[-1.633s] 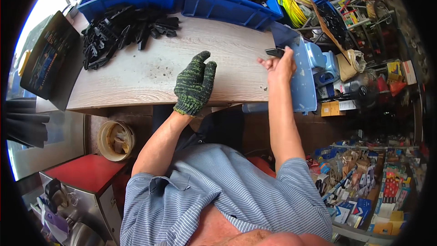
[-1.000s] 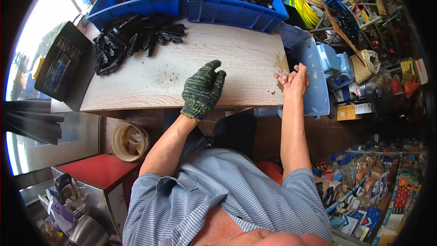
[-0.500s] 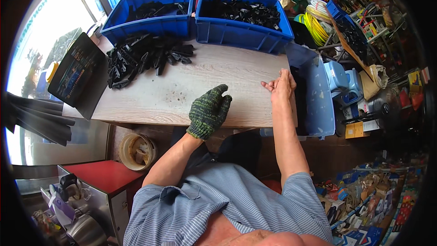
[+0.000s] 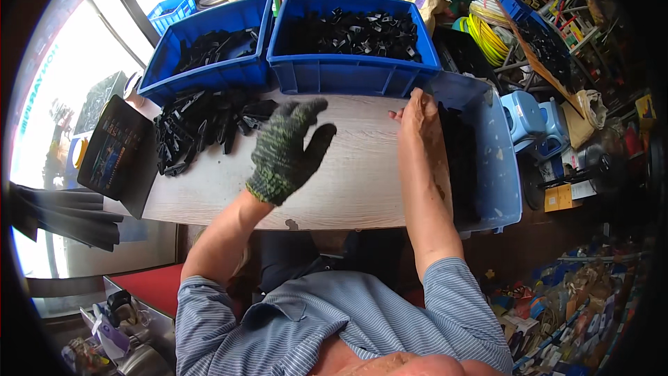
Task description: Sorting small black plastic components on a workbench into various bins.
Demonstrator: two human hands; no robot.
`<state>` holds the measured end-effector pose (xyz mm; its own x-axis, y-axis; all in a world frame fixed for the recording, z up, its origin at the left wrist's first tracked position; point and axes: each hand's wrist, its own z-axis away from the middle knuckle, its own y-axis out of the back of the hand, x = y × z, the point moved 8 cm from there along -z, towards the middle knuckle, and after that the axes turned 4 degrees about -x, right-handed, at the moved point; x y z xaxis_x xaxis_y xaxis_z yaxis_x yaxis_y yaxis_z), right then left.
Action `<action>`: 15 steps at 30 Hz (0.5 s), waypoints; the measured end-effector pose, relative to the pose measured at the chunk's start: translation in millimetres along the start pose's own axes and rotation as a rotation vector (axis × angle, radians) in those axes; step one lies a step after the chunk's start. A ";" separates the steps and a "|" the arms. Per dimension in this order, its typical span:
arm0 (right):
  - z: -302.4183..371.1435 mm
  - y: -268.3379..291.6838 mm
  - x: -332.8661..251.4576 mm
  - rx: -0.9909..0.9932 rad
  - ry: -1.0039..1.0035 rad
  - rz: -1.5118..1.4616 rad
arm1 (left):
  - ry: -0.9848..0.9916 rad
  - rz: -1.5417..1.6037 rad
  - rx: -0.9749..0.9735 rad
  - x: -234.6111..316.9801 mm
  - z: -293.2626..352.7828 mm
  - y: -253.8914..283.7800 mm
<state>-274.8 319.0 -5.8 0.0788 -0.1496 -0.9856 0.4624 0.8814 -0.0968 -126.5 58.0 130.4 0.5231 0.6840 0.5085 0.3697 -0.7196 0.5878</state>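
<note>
My left hand [image 4: 289, 153] wears a dark green and black knitted glove. It is over the middle of the table, just right of a pile of black plastic pieces that look like clips [image 4: 202, 125]. Its thumb and fingers are apart, with nothing between them. Bare and at the table's right side, my right hand [image 4: 417, 113] is just in front of the large blue bin's [image 4: 341, 78] right corner. Its fingers are bent and bunched, one pointing left; whatever they hold, if anything, is hidden. Many similar black pieces [image 4: 362, 33] fill that bin.
A second blue bin [image 4: 209, 78] stands at the back left, holding black pieces. A dark tablet-like screen [image 4: 115, 143] leans at the table's [image 4: 348, 188] left end. Beside the right edge is a translucent blue tub [image 4: 499, 167] with dark contents. Blue stools [image 4: 525, 122] stand beyond it.
My left hand has moved forward and left toward the pile, and its fingers have spread. My right hand has moved forward to the bin's corner. The whole view has shifted.
</note>
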 end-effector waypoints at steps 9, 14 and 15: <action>-20.6 -4.7 9.0 -0.033 0.024 -0.083 | -0.317 -0.357 -0.266 -56.4 -161.2 -85.8; -24.6 -6.8 8.3 -0.005 0.000 0.021 | -0.349 -0.189 -0.748 -98.4 -185.3 -160.1; -25.8 -7.6 10.2 0.001 0.013 0.023 | -0.349 -0.156 -0.763 -101.5 -190.3 -167.9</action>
<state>-300.2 322.3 -18.7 0.0783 -0.1235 -0.9893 0.4612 0.8842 -0.0739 -387.7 132.2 99.9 0.7621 0.6025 0.2371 -0.0962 -0.2567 0.9617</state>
